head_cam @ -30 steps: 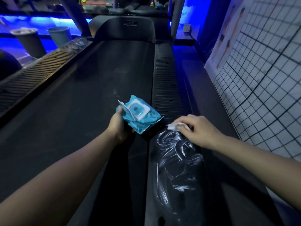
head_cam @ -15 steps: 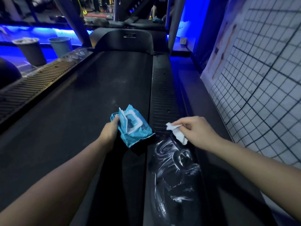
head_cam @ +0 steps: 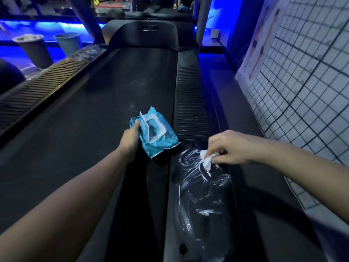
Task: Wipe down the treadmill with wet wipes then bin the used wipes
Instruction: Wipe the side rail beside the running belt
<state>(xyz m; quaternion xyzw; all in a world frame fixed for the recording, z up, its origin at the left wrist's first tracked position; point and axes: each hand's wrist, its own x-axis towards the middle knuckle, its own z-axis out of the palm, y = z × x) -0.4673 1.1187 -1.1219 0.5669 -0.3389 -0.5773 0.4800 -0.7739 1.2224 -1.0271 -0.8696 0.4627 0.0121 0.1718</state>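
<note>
Both my arms reach forward; my left grip (head_cam: pixel 130 138) is curled closed, knuckles up, my right grip (head_cam: pixel 229 148) pinches fingertips together, palm down.

Gym floor, dim, blue strip lighting. Treadmill (head_cam: pixel 117 95) with long belt and ribbed side rails fills view; second machine's rail (head_cam: pixel 37 87) at left. Exercise poster (head_cam: pixel 262 40) on tiled wall.

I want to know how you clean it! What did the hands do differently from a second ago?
The right hand lifted the white wipe off the side rail, where it had been pressed flat, and now pinches it bunched just above the streaks. The left hand kept holding the blue wipes pack, flap open.
</note>
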